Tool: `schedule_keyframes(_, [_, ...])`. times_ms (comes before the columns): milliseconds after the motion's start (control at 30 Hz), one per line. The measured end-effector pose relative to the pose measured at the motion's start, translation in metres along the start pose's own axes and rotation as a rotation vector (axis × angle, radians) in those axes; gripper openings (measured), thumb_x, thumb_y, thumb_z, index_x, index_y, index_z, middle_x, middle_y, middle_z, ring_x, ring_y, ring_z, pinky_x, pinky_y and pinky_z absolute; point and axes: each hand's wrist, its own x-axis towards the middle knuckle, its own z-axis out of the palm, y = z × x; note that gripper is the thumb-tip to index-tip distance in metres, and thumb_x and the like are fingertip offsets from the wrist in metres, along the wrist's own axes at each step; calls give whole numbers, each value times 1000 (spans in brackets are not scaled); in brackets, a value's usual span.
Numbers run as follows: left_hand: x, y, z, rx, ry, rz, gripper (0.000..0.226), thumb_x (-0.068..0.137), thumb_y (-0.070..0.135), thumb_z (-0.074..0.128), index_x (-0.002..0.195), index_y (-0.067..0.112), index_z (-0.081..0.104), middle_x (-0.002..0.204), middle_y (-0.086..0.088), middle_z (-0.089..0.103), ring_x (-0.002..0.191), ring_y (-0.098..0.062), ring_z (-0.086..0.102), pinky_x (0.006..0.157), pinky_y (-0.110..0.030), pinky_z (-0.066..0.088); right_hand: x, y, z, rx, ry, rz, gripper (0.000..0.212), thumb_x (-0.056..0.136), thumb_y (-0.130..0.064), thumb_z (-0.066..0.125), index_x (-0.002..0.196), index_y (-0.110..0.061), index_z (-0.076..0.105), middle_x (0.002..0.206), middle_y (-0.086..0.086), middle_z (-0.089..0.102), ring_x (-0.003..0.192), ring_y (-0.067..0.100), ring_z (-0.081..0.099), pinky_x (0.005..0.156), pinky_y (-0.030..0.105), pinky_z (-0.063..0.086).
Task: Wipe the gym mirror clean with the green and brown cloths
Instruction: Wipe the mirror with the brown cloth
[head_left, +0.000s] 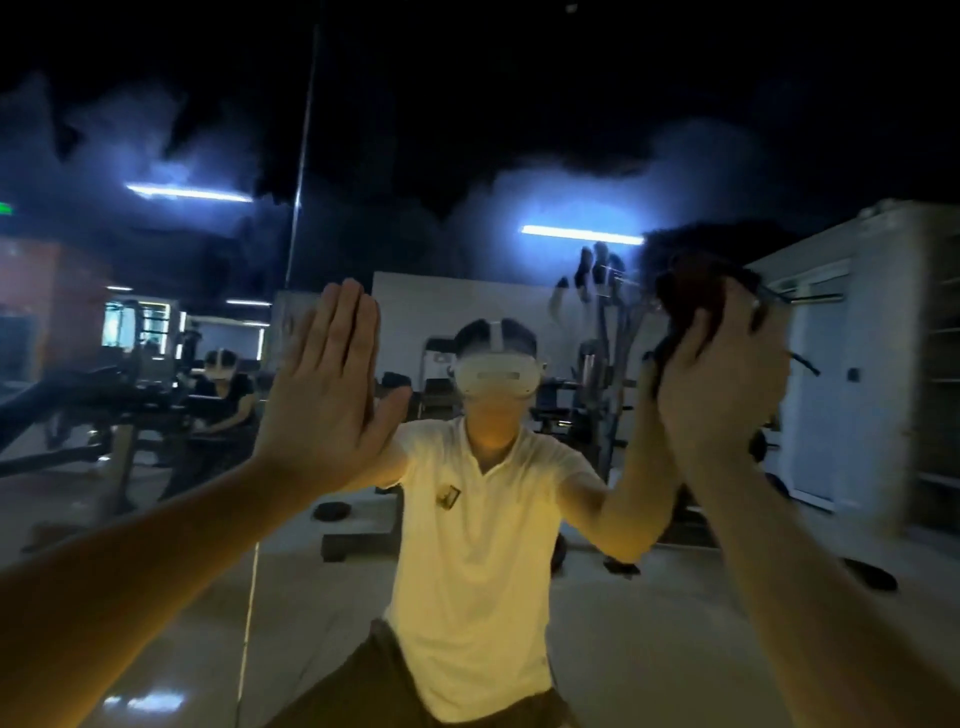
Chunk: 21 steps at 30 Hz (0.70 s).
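Observation:
The gym mirror (467, 218) fills the view right in front of me and shows my own reflection in a white shirt. My left hand (327, 384) lies flat against the glass at mid-left, fingers straight and together. My right hand (727, 379) is raised at the right and grips a dark brown cloth (691, 296) bunched against the mirror. Motion blur softens the cloth and that hand. No green cloth is in view.
A vertical seam (298, 208) between mirror panels runs just left of my left hand. The reflection shows dim gym machines, a seated person at the left, white lockers at the right and a pale tiled floor.

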Motion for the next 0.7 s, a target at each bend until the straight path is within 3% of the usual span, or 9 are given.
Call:
schedule_keyframes(67, [1,-1,4,6,14,7,86,104,60,15,163,-1,1,172,-19,-8,160,-32,-6,129,-52,6,-21,-48,17,1,40,47,48,102,-37,36,143,-15,50,139,21,51,113,37,59,93,47,50])
schedule_keyframes(167, [1,-2,6,8,41,23,85,104,59,18,163,-1,2,172,-20,-6,160,-31,-6,130,-46,1,-62,-115,33,117,-118,-166,49,96,-29,53,143,-18,51,133,18,53,111,34,58,91,46,51])
schedule_keyframes(233, [1,-2,5,-25,66,26,85,104,59,20,163,-1,5,172,-20,-2,160,-30,-4,130,-46,2,-88,-133,32,135,-232,-417,52,91,-25,67,140,-13,53,126,18,58,104,33,62,88,44,54])
schedule_keyframes(333, [2,-2,3,-39,81,26,86,103,58,23,163,-1,8,171,-22,4,160,-32,0,129,-51,8,-70,-98,17,24,-339,-892,59,85,-29,76,138,-15,54,126,14,60,104,29,65,87,41,54])
schedule_keyframes(400, [4,-4,0,-33,73,27,88,101,60,28,161,-3,15,169,-26,11,158,-38,8,126,-58,16,-20,-50,7,-86,-286,-770,54,86,-25,75,136,-17,53,125,15,60,100,30,65,82,40,55])
schedule_keyframes(500, [17,-5,-9,-46,111,44,91,99,65,31,157,-5,29,162,-29,26,151,-45,26,119,-65,27,58,29,-13,-158,-115,-307,41,104,-27,48,142,-11,49,122,23,56,90,35,63,72,38,45])
schedule_keyframes(600, [43,12,-9,-64,137,-7,90,101,63,30,161,-3,19,168,-25,16,157,-39,14,126,-58,16,66,19,-8,-113,-25,55,46,108,-28,37,150,-10,42,132,23,52,106,38,61,82,43,49])
schedule_keyframes(633, [50,20,-7,-65,140,-35,89,102,62,29,162,-2,14,170,-24,10,159,-36,8,127,-57,12,54,-2,-1,-107,-16,105,49,105,-31,35,150,-11,42,135,21,52,110,36,61,87,43,51])
schedule_keyframes(700, [55,32,-2,-37,149,-82,88,104,62,24,163,-2,7,171,-22,2,160,-33,-2,128,-56,10,19,-53,16,-88,9,2,53,99,-34,40,148,-14,44,134,15,54,107,27,63,89,37,53])
